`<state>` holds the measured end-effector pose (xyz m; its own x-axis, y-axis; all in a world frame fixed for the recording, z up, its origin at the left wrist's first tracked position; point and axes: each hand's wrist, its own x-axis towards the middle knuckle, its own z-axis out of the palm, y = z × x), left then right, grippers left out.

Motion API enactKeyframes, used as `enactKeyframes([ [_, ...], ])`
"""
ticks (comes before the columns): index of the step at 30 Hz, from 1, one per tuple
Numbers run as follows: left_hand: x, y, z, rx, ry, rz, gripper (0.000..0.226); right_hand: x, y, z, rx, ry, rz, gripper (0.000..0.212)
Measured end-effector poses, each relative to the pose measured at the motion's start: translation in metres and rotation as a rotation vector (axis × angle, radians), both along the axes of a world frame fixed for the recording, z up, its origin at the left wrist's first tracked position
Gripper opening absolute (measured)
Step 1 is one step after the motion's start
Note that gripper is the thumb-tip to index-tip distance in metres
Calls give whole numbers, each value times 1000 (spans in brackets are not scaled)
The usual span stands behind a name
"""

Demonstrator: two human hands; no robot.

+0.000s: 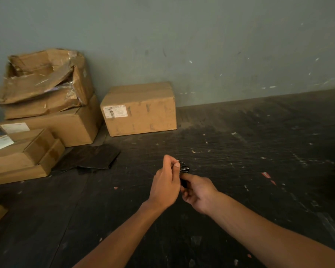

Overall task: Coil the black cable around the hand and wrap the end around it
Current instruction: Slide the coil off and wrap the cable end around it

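The black cable [184, 169] is a small tight bundle held between both hands above the dark floor. My left hand [166, 182] is closed around its upper part, thumb pressed at the top. My right hand [198, 190] grips the bundle's lower part from the right, fingers curled on it. Most of the cable is hidden by the fingers; only a few black loops show between the hands. No loose end is visible.
Several cardboard boxes [46, 117] are stacked at the left against the grey-green wall, with one closed box [139, 109] standing alone. A dark sheet [89, 158] lies flat near them. The dark floor [259, 151] is scuffed, with small scraps.
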<state>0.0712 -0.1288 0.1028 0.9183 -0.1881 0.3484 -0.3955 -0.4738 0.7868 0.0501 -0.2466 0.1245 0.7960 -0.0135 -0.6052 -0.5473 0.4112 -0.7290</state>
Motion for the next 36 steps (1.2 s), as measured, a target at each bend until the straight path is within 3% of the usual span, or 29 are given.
enactKeyframes([
  [8, 2, 2, -1, -93, 36, -14, 8, -1, -3, -4, 211, -71, -14, 16],
  [17, 7, 5, -9, -115, 35, 29, 8, 1, -3, -3, 258, -45, -4, 20],
  [22, 8, 5, -10, -192, 3, 99, 7, 3, -5, -1, 184, -85, 58, 20],
  [26, 11, 10, -12, -182, -10, 144, 7, 2, -10, 2, -11, -173, 141, 21],
  [31, 10, 11, -14, -152, 5, 122, 8, 3, -10, -3, -251, -374, 26, 19],
  [36, 7, 9, -13, -113, 3, 56, 11, 6, -16, -7, -75, -400, 21, 22],
])
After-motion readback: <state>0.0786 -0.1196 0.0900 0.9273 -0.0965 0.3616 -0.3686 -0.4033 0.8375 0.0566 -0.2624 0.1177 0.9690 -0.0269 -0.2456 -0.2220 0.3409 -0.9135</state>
